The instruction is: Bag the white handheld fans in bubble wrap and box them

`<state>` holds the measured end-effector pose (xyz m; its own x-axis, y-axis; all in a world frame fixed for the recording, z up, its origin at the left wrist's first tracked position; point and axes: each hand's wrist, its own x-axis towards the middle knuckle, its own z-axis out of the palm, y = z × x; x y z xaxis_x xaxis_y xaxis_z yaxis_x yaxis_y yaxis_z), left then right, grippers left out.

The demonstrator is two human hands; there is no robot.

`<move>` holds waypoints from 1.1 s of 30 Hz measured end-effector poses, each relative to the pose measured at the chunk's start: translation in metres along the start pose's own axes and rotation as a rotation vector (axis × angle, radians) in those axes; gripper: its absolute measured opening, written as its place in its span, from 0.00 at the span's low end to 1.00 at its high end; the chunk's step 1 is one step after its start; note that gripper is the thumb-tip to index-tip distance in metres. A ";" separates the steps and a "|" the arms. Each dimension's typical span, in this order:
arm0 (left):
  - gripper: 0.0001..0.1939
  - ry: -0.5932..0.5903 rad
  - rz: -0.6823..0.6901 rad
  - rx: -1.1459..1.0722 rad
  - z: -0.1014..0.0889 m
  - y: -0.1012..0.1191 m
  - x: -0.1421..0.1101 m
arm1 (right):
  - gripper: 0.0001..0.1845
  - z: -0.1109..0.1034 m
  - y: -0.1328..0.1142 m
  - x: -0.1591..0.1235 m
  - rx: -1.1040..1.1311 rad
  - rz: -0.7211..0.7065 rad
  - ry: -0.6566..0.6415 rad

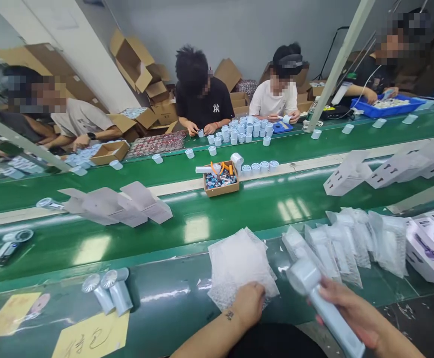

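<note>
Now handheld fan [319, 303] in right hand [351, 311], bubble bags [237, 266] under left hand [249, 303].

The dark green desk [164, 298] is carrying a stack of bubble bags [239, 263] just beyond the left hand [249, 302]. Two handheld fans [108, 293] and yellow paper notes [90, 338] are lying well to its left, while filled bags [347, 243] are leaning past the right hand [347, 308].

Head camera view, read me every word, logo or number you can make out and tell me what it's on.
"NY" logo: white, on a co-worker's black T-shirt.
Yellow paper on the near bench: handwritten characters, not legible.
White boxes at right: printing too blurred to read.
Tattoo on the left wrist: too small to read.
</note>
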<state>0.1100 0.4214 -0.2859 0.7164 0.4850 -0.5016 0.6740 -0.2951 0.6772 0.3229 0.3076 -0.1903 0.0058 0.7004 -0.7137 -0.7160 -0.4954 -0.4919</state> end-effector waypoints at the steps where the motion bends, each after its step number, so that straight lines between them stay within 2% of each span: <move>1: 0.14 0.047 -0.025 -0.058 -0.005 0.005 -0.003 | 0.26 0.000 0.011 0.000 0.001 0.033 -0.065; 4: 0.11 0.123 -0.069 -0.270 -0.021 0.019 -0.009 | 0.36 0.015 0.034 0.011 0.006 0.091 -0.225; 7: 0.08 0.136 -0.092 -0.462 -0.037 0.028 -0.016 | 0.32 0.034 0.037 0.023 -0.042 0.106 -0.280; 11: 0.07 0.250 -0.109 -0.884 -0.060 0.036 -0.029 | 0.22 0.041 0.029 0.029 -0.234 0.080 -0.162; 13: 0.07 0.252 -0.065 -0.944 -0.066 0.044 -0.037 | 0.18 0.038 0.029 0.030 -0.319 0.071 -0.094; 15: 0.05 0.239 0.036 -0.711 -0.069 0.054 -0.045 | 0.17 0.037 0.031 0.032 -0.342 0.051 -0.056; 17: 0.07 0.227 0.223 -0.322 -0.070 0.063 -0.053 | 0.19 0.039 0.032 0.033 -0.299 0.019 -0.038; 19: 0.12 0.192 0.421 0.056 -0.069 0.068 -0.058 | 0.24 0.044 0.033 0.032 -0.230 0.026 -0.027; 21: 0.13 0.199 0.486 0.243 -0.066 0.069 -0.061 | 0.30 0.050 0.034 0.031 -0.182 0.062 -0.004; 22: 0.13 0.243 0.461 0.263 -0.063 0.068 -0.062 | 0.30 0.052 0.034 0.031 -0.165 0.080 0.013; 25: 0.13 0.359 0.402 0.240 -0.051 0.061 -0.064 | 0.23 0.055 0.038 0.032 -0.078 0.083 0.075; 28: 0.11 0.308 0.409 0.156 -0.041 0.058 -0.068 | 0.22 0.050 0.049 0.038 -0.016 0.100 0.098; 31: 0.07 0.317 0.164 -0.210 -0.042 0.063 -0.069 | 0.24 0.040 0.062 0.045 -0.150 0.100 0.092; 33: 0.06 0.332 0.001 -0.399 -0.046 0.066 -0.069 | 0.25 0.032 0.066 0.047 -0.369 -0.010 0.107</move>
<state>0.0972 0.4063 -0.1822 0.5775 0.7392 -0.3467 0.5056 0.0097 0.8627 0.2530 0.3247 -0.2406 0.0987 0.6582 -0.7464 -0.4164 -0.6539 -0.6317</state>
